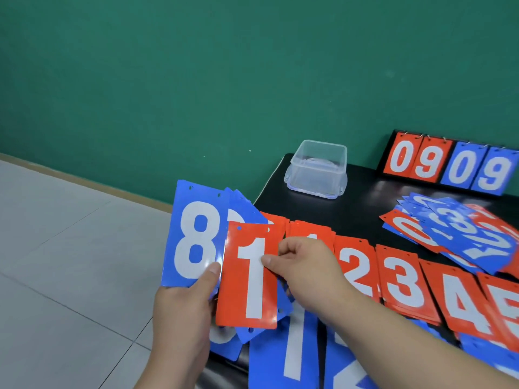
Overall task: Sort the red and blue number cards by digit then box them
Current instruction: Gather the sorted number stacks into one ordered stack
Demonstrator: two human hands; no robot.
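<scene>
My left hand [185,301] holds a fan of cards over the table's left edge, with a blue 8 card [193,237] in front. My right hand [303,268] pinches a red 1 card [250,276] by its right edge, overlapping the fan. Red piles lie in a row on the black table [362,192]: a red 1 pile [311,230] mostly hidden behind my right hand, red 2 [356,268], red 3 [401,279], red 4 [460,299], red 5 [505,301]. Blue piles lie nearer me, one showing a 1 [295,349]. A clear plastic box [317,169] stands upside down at the back.
A loose heap of mixed red and blue cards [455,234] lies at the right. A flip scoreboard [449,164] reading 0 9 0 9 stands at the back right. A green wall [196,80] rises behind, and tiled floor [70,262] lies left of the table.
</scene>
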